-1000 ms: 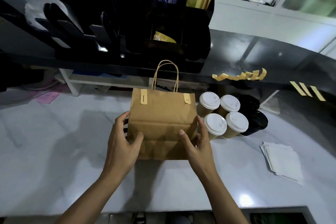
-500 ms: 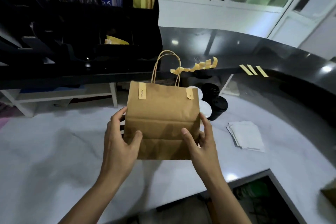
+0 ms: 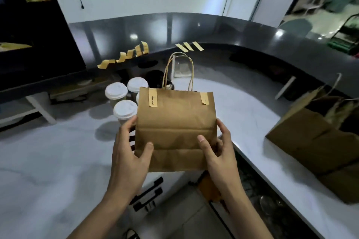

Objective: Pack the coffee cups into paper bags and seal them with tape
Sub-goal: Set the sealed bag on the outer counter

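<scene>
A pale marble counter [image 3: 48,151] curves round to the right, with a dark raised ledge [image 3: 223,31] behind it carrying strips of yellow tape [image 3: 126,56]. At the right edge a larger brown bag [image 3: 318,141] lies tilted on the counter. In the middle a sealed paper bag [image 3: 175,122] is held upright between both hands, above the counter's inner edge, its twisted handles standing up and two tape strips folded over its top. The left hand [image 3: 128,153] grips its lower left side, thumb on the front face; the right hand [image 3: 219,151] grips the lower right side likewise. White-lidded coffee cups [image 3: 124,106] stand just behind the bag's left side.
</scene>
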Available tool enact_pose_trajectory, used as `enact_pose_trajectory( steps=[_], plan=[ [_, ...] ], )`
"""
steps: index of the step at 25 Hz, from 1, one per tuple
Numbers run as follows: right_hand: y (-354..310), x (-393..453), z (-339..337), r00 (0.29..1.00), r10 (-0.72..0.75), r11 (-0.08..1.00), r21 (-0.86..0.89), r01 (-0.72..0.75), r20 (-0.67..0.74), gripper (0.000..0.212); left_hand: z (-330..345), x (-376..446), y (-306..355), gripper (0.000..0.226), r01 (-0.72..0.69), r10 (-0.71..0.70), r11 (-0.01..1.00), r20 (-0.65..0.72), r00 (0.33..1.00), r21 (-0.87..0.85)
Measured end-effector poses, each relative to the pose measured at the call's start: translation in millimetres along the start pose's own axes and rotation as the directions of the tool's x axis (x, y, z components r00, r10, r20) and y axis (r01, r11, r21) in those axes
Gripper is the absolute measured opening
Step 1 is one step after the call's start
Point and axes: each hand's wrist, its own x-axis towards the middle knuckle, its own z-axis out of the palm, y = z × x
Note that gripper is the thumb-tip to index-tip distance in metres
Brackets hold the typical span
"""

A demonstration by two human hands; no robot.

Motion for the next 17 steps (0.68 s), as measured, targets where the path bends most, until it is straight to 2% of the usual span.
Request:
enact_pose_trajectory(
  steps=[10, 17],
  plan=[
    [11.5, -56.3, -130.8, 0.969, -0.014, 0.999, 0.032, 0.022, -0.247, 0.062, 94.8, -69.2, 52.5, 0.068, -0.084, 0.093, 0.995, 0.195, 0.976, -0.057],
    [22.6, -116.6, -225.0, 0.878, -0.01, 1.0, 0.007, 0.015, -0.479, 0.064, 170.8, -123.6, 85.3, 0.069, -0.14, 0.192, 0.978, 0.393, 0.9, -0.156]
  ],
)
